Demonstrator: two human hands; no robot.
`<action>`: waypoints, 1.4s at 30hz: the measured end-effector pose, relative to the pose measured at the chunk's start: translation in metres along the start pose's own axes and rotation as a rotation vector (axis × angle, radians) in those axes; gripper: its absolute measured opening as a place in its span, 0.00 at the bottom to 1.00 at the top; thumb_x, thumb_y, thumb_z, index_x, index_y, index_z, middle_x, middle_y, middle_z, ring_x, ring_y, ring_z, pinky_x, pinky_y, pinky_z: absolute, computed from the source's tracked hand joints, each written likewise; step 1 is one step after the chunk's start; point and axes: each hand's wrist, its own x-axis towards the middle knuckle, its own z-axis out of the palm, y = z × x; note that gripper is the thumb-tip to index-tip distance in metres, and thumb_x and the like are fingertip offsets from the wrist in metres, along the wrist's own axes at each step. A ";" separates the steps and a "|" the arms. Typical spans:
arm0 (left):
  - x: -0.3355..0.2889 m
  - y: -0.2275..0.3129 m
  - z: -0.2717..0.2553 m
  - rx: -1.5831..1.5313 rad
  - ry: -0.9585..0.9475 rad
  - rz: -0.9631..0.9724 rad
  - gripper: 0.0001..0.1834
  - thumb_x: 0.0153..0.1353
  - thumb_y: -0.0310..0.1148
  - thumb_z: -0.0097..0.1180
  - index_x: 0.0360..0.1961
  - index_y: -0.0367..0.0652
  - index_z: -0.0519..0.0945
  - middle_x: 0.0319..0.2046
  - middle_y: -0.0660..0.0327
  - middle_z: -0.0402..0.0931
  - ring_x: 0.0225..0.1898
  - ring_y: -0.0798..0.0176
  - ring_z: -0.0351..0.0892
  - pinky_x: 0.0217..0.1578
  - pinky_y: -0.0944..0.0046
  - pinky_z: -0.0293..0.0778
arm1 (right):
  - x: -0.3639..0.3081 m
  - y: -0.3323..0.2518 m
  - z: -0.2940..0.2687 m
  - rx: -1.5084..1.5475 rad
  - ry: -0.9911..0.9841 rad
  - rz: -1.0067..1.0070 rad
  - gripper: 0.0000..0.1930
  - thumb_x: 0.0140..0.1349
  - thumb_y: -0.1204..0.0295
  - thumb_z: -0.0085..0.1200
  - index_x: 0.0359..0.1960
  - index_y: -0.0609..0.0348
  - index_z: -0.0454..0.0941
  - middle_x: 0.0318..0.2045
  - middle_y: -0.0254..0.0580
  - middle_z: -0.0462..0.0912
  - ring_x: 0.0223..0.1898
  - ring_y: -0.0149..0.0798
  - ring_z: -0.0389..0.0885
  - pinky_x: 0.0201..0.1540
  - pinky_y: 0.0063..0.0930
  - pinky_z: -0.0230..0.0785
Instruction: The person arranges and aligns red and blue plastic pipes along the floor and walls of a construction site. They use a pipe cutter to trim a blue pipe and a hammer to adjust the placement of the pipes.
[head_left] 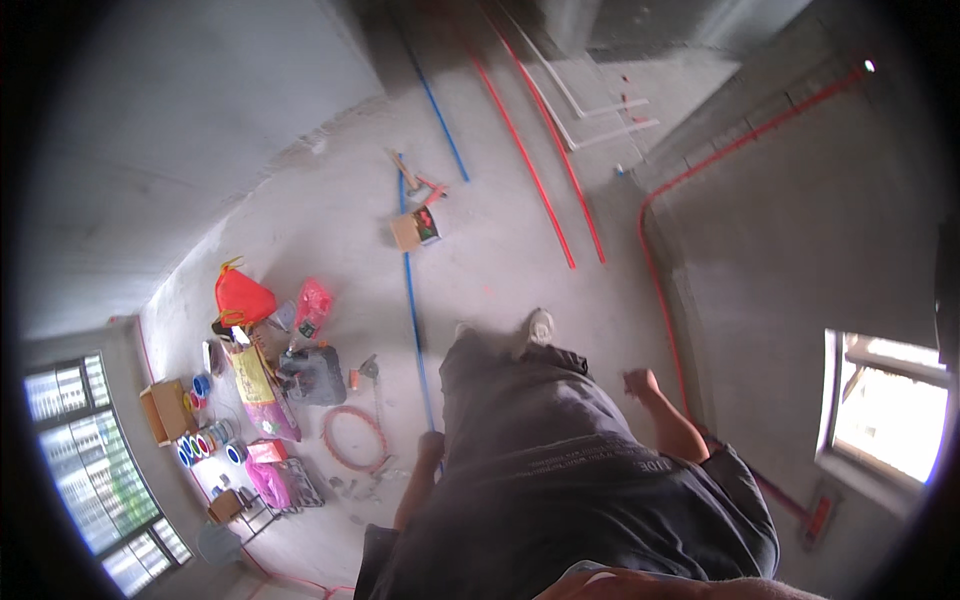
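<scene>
My left hand (431, 446) hangs low by my left side, over the line of a blue pipe (415, 310) on the floor. Its fingers are hidden, and I cannot tell whether it touches the pipe. Held out from my right hip, my right hand (641, 384) has its fingers curled in, with nothing visible in it. The red conduit (655, 265) along the right wall is the thing nearest to it. One pale shoe (540, 326) shows clearly ahead of my dark trousers.
An open cardboard box (405, 232) sits across the blue line ahead. Red pipes (535, 165) run along the floor beyond. At left lie a red bag (243, 297), a dark tool case (312, 375), a coiled orange hose (355, 440) and several wire rolls (205, 442). Grey walls flank both sides.
</scene>
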 end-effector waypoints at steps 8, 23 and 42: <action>0.015 -0.067 -0.136 -0.974 0.217 -0.501 0.10 0.64 0.38 0.57 0.39 0.42 0.81 0.26 0.64 0.77 0.23 0.68 0.78 0.21 0.68 0.70 | -0.034 -0.195 -0.096 1.089 0.221 0.317 0.17 0.67 0.63 0.55 0.50 0.63 0.80 0.37 0.40 0.85 0.34 0.33 0.84 0.36 0.30 0.74; 0.095 -0.013 -0.114 -1.196 0.121 -0.536 0.04 0.63 0.31 0.59 0.33 0.42 0.80 0.22 0.65 0.75 0.17 0.69 0.76 0.14 0.69 0.68 | -0.079 -0.087 -0.043 1.201 0.061 0.820 0.11 0.68 0.63 0.57 0.38 0.58 0.81 0.33 0.39 0.86 0.26 0.36 0.84 0.25 0.31 0.74; 0.281 0.008 -0.283 -0.840 0.148 -0.488 0.15 0.61 0.40 0.61 0.33 0.37 0.82 0.23 0.60 0.80 0.22 0.64 0.81 0.20 0.63 0.74 | 0.136 -0.149 -0.297 1.218 0.157 0.563 0.13 0.67 0.63 0.55 0.45 0.59 0.79 0.33 0.39 0.84 0.30 0.35 0.85 0.30 0.31 0.73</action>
